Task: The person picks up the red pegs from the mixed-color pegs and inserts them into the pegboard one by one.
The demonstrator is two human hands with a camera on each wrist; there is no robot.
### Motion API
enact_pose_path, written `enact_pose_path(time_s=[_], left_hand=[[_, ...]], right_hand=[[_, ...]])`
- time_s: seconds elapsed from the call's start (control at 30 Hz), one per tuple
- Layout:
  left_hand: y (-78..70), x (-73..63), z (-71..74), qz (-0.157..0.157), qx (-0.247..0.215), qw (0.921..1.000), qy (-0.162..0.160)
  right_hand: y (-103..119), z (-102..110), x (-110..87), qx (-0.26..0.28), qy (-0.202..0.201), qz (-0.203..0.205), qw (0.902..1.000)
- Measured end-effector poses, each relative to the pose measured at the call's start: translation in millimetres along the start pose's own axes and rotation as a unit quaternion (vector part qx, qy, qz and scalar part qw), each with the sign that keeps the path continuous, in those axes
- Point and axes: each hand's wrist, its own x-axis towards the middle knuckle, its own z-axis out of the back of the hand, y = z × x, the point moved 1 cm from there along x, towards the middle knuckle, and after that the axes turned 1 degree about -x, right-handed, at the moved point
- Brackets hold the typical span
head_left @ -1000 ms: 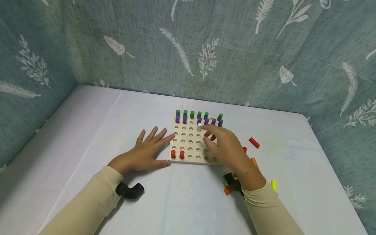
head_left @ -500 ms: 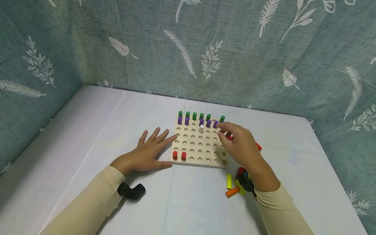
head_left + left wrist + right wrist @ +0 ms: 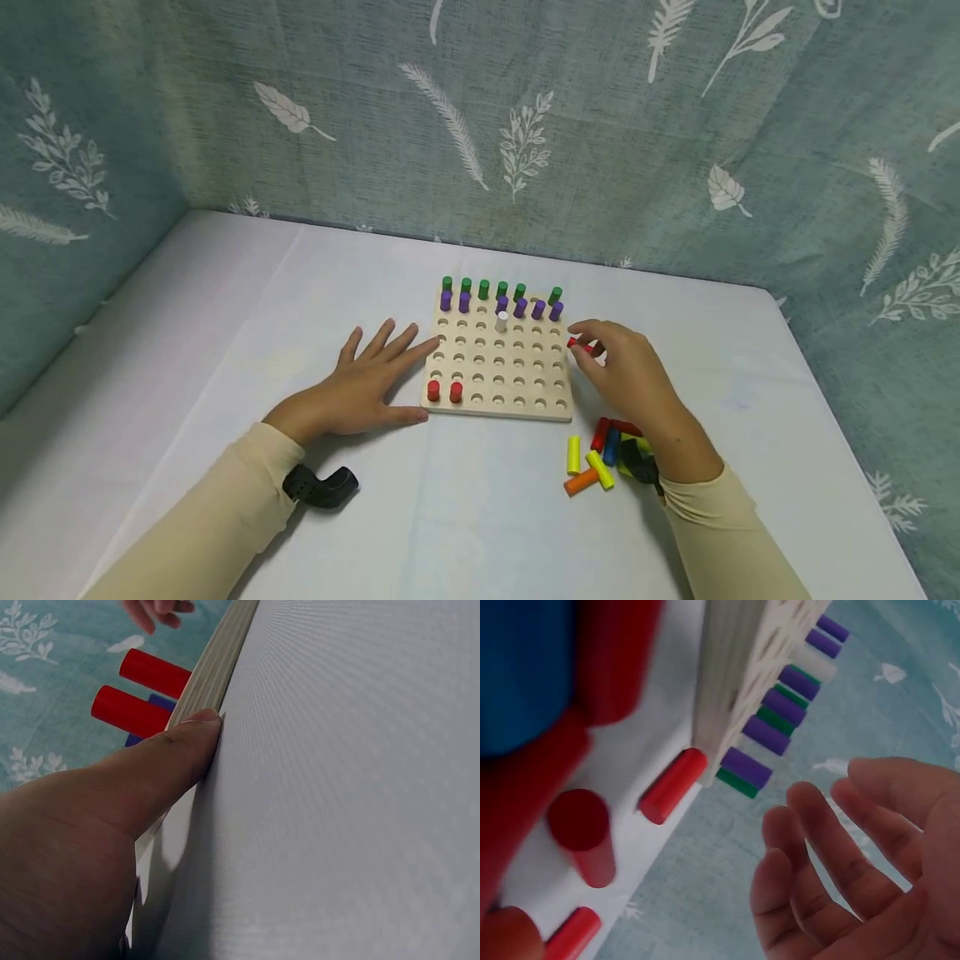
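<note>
My left hand lies spread at the left side of a wooden pegboard. In the left wrist view its thumb touches the board's edge, close to two upright red pegs. To the right of the board hovers my right hand, its thumb and fingers apart around a loose red peg. The right wrist view shows those fingers loosely bent, holding nothing. A white peg stands in the board in front of the purple pegs; green pegs line the back row.
Below the right hand lies a loose cluster of pegs, among them a yellow peg, an orange peg and a blue peg. The right wrist partly covers this cluster. A patterned cloth backdrop rises behind the white table.
My right hand has let go of the white peg, which stands in the board, and moved right to the red peg beside it. The left hand has stayed at the board.
</note>
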Motion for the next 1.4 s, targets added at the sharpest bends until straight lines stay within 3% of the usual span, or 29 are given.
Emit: enact_pose_path(time_s=[0.27,0.57,0.73,1.4], left_hand=[[-0.5,-0.2,3.7,-0.004,0.000,1.0000,-0.001],[0.9,0.7,0.4,0.005,0.003,1.0000,0.008],[2.0,0.8,2.3,0.006,0.006,1.0000,0.005],[2.0,2.0,-2.0,0.004,0.005,1.0000,0.004]], right_hand=[[-11.5,-0.7,7.6,0.002,0.067,-0.050,0.9965],[-22.3,-2.3,9.6,0.015,0.125,-0.108,0.9861],[-22.7,-4.5,10.9,-0.004,0.145,-0.097,0.9846],[-18.7,-11.7,8.8,-0.019,0.154,-0.075,0.9851]])
